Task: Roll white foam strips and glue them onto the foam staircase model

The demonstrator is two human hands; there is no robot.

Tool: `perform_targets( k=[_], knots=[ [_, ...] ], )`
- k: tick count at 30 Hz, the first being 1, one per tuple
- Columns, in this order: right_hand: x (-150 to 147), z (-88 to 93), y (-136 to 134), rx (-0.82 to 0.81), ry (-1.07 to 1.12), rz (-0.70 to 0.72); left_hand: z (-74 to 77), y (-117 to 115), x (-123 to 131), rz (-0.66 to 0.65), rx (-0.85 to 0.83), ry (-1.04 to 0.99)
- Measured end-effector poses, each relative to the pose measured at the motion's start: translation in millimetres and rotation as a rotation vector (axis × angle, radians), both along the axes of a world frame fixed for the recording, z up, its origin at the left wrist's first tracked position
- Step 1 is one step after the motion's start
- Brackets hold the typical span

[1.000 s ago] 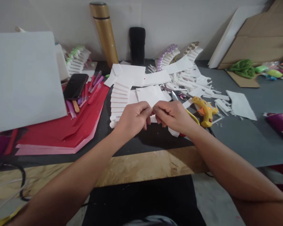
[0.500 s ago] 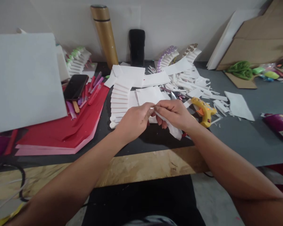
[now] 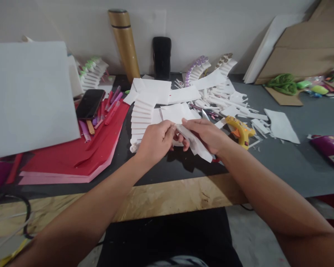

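Observation:
Both hands meet over the dark mat near the middle of the table. My left hand (image 3: 156, 141) is closed, pinching one end of a white paper strip (image 3: 196, 145). My right hand (image 3: 208, 135) is closed on the same strip, which slants down to the right across its fingers. Just behind the hands lie white paper sheets (image 3: 176, 111) and a ribbed white paper stair piece (image 3: 140, 116). A yellow glue gun (image 3: 240, 129) lies right of my right hand.
Red and pink paper sheets (image 3: 72, 155) with pens and a black phone (image 3: 89, 104) lie left. A white board (image 3: 28, 96) stands far left. A gold flask (image 3: 124, 42) and black object (image 3: 161, 55) stand by the wall. Paper scraps, cardboard (image 3: 306, 52) and green yarn (image 3: 284, 81) sit right.
The strip, mostly hidden between the hands a second ago, now shows longer, slanting down across my right hand. Both hands stayed in nearly the same place.

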State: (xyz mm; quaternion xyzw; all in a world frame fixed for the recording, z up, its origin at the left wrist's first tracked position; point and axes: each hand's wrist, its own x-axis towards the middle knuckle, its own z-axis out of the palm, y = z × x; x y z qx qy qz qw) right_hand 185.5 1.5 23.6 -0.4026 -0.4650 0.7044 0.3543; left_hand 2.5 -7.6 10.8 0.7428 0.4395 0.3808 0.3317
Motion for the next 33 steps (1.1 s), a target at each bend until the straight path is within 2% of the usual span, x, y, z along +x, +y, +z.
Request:
perform_targets(
  k=[7,14,16,19,21,28,33],
  knots=[
    [1.1,-2.9,0.0,-0.010,0.014,-0.008,-3.8,3.8,0.7,-0.019,-0.124,-0.104],
    [-2.8,0.4,-2.3,0.110,-0.123,-0.090,-3.6,2.0,3.1,-0.020,-0.169,-0.133],
    [-4.0,0.7,-4.7,0.183,-0.212,-0.138,-3.1,-0.5,4.6,-0.019,-0.171,-0.122],
    [-5.1,-0.2,-8.5,0.414,-0.381,-0.239,-1.7,-3.3,6.6,-0.020,-0.177,-0.114],
    [-5.3,-1.2,-9.6,0.496,-0.419,-0.258,-1.0,-3.4,6.9,-0.020,-0.178,-0.124],
    [-5.3,-1.9,-5.8,0.225,-0.159,-0.166,-2.1,2.0,1.3,-0.018,-0.141,-0.084],
    [-7.3,-0.2,-8.3,0.272,-0.176,-0.186,1.5,-0.6,0.4,-0.030,-0.048,0.048]
  ],
)
